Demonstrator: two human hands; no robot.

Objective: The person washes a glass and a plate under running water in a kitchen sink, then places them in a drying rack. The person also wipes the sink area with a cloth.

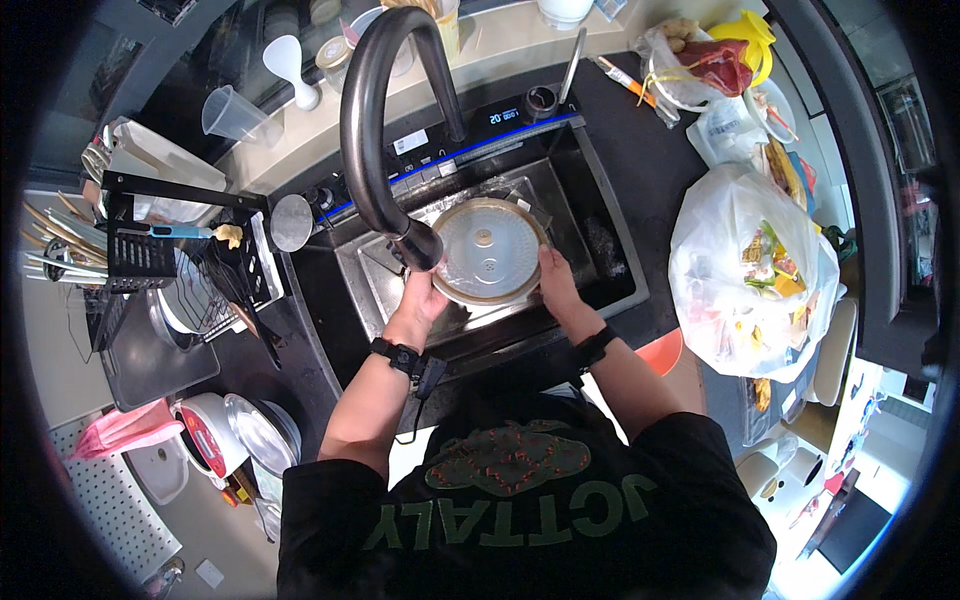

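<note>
A round, translucent lid-like disc (491, 251) with a tan rim is held over the dark sink (600, 195). My left hand (422, 300) grips its lower left edge, partly covered by the faucet head. At its right edge, my right hand (556, 277) has its thumb on the rim; the other fingers go underneath, out of sight. The gooseneck faucet (364, 127) arches above, its spout by the disc's left side. Whatever lies beneath the disc is mostly hidden.
Left of the sink stands a black dish rack (142, 270) with utensils, and a rice cooker (210, 439). A white plastic bag of scraps (705, 300) sits on the right counter. An orange bowl (664, 352) shows beside my right forearm. Cups and jars (334, 60) line the back ledge.
</note>
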